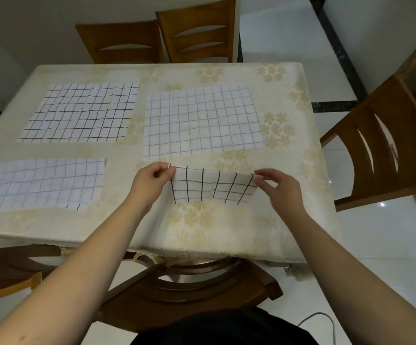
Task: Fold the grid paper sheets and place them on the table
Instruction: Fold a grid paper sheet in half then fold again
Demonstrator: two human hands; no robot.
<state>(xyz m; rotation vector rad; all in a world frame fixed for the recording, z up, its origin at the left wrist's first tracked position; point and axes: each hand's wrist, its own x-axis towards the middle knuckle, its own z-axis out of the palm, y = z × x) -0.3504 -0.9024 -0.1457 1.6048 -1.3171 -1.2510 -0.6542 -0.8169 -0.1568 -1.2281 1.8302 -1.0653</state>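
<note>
Two hands: a folded white sheet with bold black grid lines [213,186] is held up by its top corners, just above the near part of the table.
Left hand [152,179]: the sheet's upper left corner is pinched between thumb and curled fingers.
Right hand [280,186]: the upper right corner is pinched between thumb and fingertips, the other fingers being loosely bent.
Folded sheet: its top edge is stretched between both hands; the lower edge is seen close to the cloth, and contact cannot be told.
Table: a rectangular top covered by a cream tablecloth with pale gold flower prints [276,220].
Flat sheets on the cloth: a black-lined grid sheet [82,113] is laid at the far left, a faint blue-lined grid sheet [202,120] at the far right, and another pale-lined grid sheet [40,185] at the near left; all three are kept apart from one another.
Surroundings: wooden chairs [197,31] are placed around the table on a glossy white tiled floor [289,46].
</note>
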